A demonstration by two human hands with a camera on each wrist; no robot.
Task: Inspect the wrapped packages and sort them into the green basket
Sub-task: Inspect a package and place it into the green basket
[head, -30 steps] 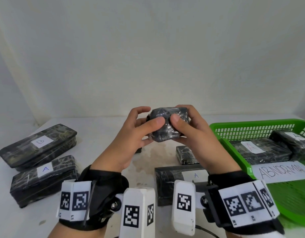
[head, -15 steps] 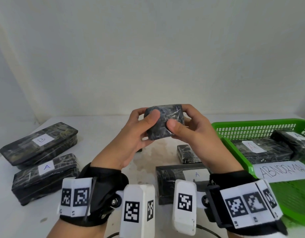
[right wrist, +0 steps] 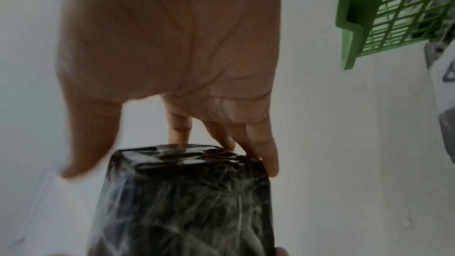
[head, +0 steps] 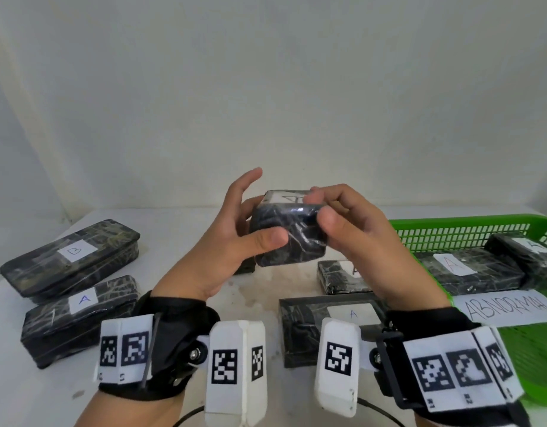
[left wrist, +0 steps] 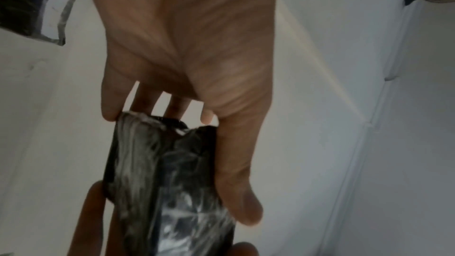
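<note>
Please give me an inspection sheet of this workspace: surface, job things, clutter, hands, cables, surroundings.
Surface: white table, stained near its middle.
Job things: held package with a white label on top; green basket holds two A packages; B package and an A package lie at left; two more lie under the hands.
Clutter: ABNORMAL sign on the basket.
Hands: left hand and right hand hold the package together, above the table.
Cables: one black cable by the wrists.
Surroundings: plain white wall.
</note>
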